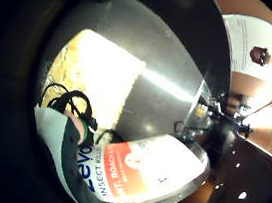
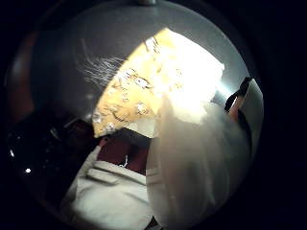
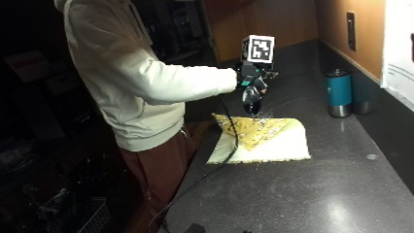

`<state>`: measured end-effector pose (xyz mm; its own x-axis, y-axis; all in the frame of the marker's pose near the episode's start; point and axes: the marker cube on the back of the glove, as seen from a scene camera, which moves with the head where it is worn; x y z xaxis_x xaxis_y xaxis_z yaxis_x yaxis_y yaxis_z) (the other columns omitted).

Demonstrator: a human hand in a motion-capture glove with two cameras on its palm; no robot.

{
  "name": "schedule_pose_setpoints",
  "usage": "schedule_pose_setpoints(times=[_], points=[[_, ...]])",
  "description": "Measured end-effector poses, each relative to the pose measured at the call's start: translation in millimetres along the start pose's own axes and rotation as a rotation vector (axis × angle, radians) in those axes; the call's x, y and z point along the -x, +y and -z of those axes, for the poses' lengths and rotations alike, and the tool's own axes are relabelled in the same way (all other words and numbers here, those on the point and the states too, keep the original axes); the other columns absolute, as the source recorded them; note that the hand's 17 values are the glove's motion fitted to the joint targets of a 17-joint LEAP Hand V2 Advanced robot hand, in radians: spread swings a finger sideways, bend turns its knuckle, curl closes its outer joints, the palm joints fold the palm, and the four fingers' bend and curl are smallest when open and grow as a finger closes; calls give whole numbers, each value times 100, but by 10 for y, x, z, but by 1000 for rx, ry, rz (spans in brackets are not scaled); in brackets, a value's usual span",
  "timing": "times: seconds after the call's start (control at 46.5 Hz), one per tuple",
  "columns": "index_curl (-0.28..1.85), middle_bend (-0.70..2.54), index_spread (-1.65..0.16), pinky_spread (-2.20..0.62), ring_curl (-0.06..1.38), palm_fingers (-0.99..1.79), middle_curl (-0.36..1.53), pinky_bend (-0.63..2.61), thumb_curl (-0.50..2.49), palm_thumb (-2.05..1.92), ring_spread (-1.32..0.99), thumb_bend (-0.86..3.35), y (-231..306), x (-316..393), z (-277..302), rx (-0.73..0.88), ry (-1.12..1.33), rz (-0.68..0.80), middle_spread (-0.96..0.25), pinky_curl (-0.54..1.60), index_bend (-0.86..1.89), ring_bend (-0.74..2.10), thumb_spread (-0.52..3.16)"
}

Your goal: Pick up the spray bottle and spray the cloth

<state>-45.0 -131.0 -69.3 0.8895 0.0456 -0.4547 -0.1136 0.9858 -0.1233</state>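
The hand [image 3: 251, 77] grips the spray bottle [image 3: 251, 99] upright, hanging lengthwise above the cloth [image 3: 262, 138]

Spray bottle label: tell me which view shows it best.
The little finger side palm view: the spray bottle fills it, its white and red label partly readable. The outside view shows only a dark bottle gripped in the right hand above the cloth. The thumb side view shows no label.
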Motion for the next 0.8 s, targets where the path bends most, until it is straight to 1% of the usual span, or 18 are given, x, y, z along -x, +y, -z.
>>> schedule_pose_setpoints(times=[0.108,0.194,0.366,0.559,0.667,0.731,0.796], points=[[53,58,-14,-19,44,138,50,33,74,96,-18,-4,61,147,265,-114,-148,44,-13,37,40,62,24],[54,58,-14,-19,44,138,50,33,74,96,-18,-4,74,288,435,-201,-267,43,-13,37,40,62,24],[54,58,-14,-19,44,138,50,33,75,96,-18,-4,75,549,650,-340,-531,106,-13,37,40,62,23],[54,57,-13,-21,44,139,50,36,75,96,-18,-4,-69,927,808,-519,-909,170,-13,38,39,62,23],[54,57,-13,-21,44,138,50,37,76,96,-17,-4,-241,1220,860,-629,-1104,193,-13,38,39,62,23],[54,57,-13,-21,44,138,50,37,76,96,-17,-4,-332,1432,980,-713,-1290,210,-13,38,39,62,23],[54,57,-13,-21,44,138,50,38,76,96,-17,-4,-361,1599,971,-739,-1412,250,-13,39,40,61,23]])
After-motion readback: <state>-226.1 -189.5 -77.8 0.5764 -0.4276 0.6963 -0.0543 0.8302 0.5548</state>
